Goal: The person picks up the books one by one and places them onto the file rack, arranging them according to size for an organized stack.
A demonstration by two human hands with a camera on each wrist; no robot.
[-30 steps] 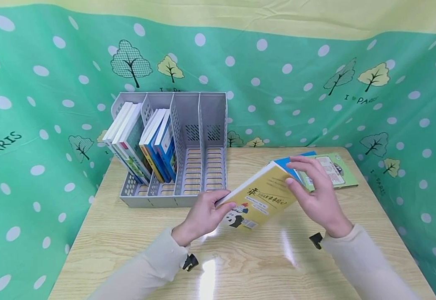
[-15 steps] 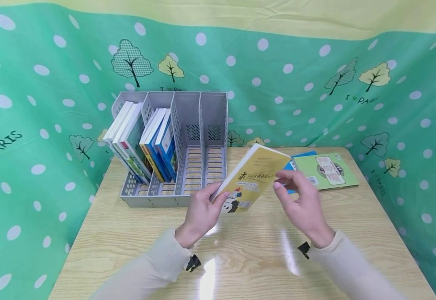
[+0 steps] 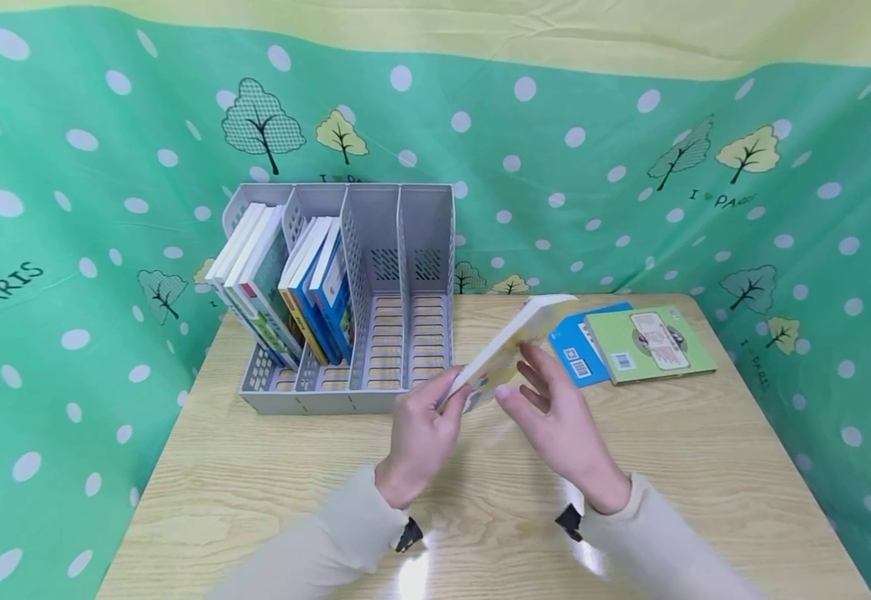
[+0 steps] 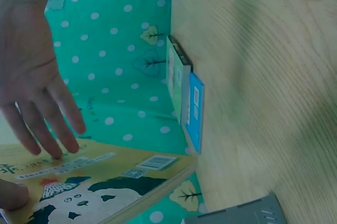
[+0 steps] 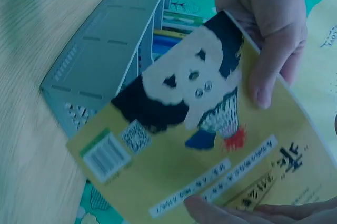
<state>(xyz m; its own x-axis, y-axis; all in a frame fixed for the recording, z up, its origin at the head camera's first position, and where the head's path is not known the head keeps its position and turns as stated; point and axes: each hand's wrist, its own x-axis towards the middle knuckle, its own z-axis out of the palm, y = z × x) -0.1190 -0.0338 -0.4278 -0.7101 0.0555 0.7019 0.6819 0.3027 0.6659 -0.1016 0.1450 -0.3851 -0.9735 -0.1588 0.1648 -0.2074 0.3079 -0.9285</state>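
Observation:
My left hand [image 3: 422, 433] pinches a yellow picture book [image 3: 508, 340] along one edge, its thumb on the back cover. The book is held tilted above the table. On the cover are a panda drawing [image 5: 184, 76] and a barcode [image 5: 105, 153], clear in the right wrist view. My right hand [image 3: 564, 429] has its fingers loosely extended at the cover; in the left wrist view its fingertips [image 4: 71, 142] meet the book's surface. Left of the hands stands a grey file rack [image 3: 352, 403] with several compartments.
White-edged books [image 3: 258, 279] lean in the rack's leftmost compartment, and blue and orange-spined books [image 3: 318, 292] in the one beside it. A green book [image 3: 648, 342] overlaps a blue book [image 3: 578, 354] at the table's back right. A dotted green curtain [image 3: 555, 167] surrounds the table.
The yellow book has come away from the books at the right and turned more edge-on. My right hand has left its upper edge and moved left and lower along the cover.

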